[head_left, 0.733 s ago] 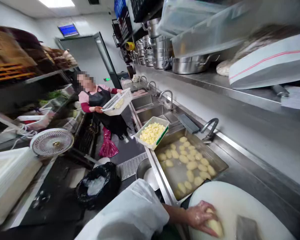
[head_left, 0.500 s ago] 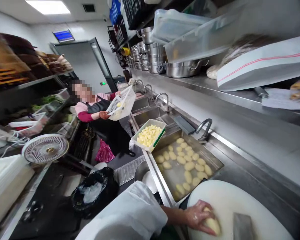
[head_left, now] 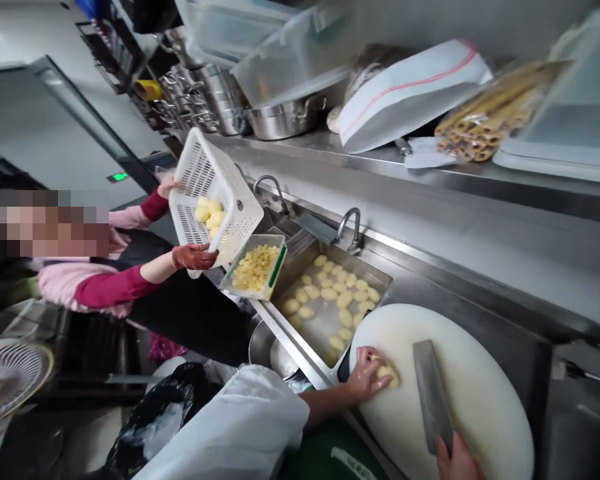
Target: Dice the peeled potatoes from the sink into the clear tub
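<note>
My left hand is curled over a peeled potato at the near left of a round white cutting board. My right hand shows only in part at the bottom edge, gripping the handle of a cleaver whose flat blade lies on the board to the right of the potato. Beyond the board, a steel sink holds several peeled potatoes in water.
A co-worker in pink sleeves tilts a white perforated basket with a few potatoes toward the sink. A white tray of cut potato pieces sits on the sink's left rim. Faucets, pots and tubs line the wall shelf. A black bin bag stands on the floor.
The view swung right and down, bringing the cleaver and my right hand into sight. The co-worker came closer and lifted and tilted the basket. My left hand stays on the potato.
</note>
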Demonstrator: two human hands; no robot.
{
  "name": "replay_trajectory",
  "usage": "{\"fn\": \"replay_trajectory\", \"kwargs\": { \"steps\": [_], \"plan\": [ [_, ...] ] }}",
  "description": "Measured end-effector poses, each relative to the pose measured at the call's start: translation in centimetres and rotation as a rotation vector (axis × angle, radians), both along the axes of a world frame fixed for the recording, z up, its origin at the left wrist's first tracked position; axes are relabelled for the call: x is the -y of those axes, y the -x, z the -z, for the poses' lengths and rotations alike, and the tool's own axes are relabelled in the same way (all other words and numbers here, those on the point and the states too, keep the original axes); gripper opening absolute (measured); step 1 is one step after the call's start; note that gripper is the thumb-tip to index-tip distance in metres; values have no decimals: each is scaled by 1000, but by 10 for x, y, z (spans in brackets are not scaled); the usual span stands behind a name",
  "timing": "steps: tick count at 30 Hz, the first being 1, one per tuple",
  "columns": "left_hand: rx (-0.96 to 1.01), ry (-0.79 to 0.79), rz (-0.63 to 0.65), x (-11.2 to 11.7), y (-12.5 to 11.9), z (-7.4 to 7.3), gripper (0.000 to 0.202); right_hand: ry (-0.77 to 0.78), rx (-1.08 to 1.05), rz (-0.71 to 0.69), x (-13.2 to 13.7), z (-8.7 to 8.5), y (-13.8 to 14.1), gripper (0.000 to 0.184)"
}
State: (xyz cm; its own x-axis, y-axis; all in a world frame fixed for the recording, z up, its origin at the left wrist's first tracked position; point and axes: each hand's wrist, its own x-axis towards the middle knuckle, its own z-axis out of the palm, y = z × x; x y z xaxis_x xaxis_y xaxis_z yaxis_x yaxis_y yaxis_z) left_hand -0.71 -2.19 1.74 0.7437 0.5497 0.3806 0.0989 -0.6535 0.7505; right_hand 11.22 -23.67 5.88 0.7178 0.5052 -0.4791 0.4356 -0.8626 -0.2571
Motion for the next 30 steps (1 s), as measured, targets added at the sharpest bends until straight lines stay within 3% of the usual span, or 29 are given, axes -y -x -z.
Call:
{"fn": "replay_trajectory", "kwargs": {
  "steps": [4, 10, 13, 23, 30],
  "plan": [
    [31, 50, -4, -1, 2, -4, 33, -7, -18, 3, 0, -3, 4, 44],
    [52, -14, 69, -2, 1, 1, 35, -55, -60, 23, 3, 6, 3, 52],
    [46, 5, 62, -2, 1, 1, 35, -37, -69, 10, 0, 3, 6, 51],
    [12, 94, 65, -5, 2, 0, 35, 112, -41, -10, -18, -44, 21, 47],
    [4, 67, 69, -1, 0, -9, 44, 87, -55, -38, -15, -68, 22, 42]
  ]
}}
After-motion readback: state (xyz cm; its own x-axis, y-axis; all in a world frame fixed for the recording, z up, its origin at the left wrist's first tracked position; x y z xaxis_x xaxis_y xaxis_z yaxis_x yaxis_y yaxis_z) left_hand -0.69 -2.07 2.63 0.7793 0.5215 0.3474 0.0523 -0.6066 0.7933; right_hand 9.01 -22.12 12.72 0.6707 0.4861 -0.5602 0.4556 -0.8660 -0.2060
